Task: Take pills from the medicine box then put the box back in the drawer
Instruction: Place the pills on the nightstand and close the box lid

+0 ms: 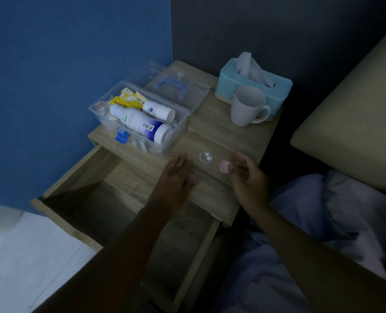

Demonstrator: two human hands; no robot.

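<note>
The left hand (176, 175) lies flat and spread, palm down, on the front edge of the light wood-grain bedside table (228, 134) at the centre of the frame, holding nothing. The right hand (247, 177), just right of centre, is loosely curled, its fingertips (232, 167) pinching a small round pink lid (224, 167) that sits at the table surface. Between the two hands stands a tiny clear round pill cup (205, 157) with two white pills (207, 156) inside. The clear plastic rectangular medicine box (140, 119) sits on the table's left part, in the centre-left of the frame, its long axis running from upper left to lower right. It is open, its transparent lid with a blue handle (172, 86) folded back toward the upper right, and a blue latch (121, 134) shows on its near side. Inside lie two white bottles (140, 123), both on their sides along the box's length, and yellow packets (125, 99). The wooden drawer (101, 199) below is pulled open toward the lower left. A white mug (247, 106) stands upright just in front of a pale blue tissue box (254, 83) in the upper right of the table.
</note>
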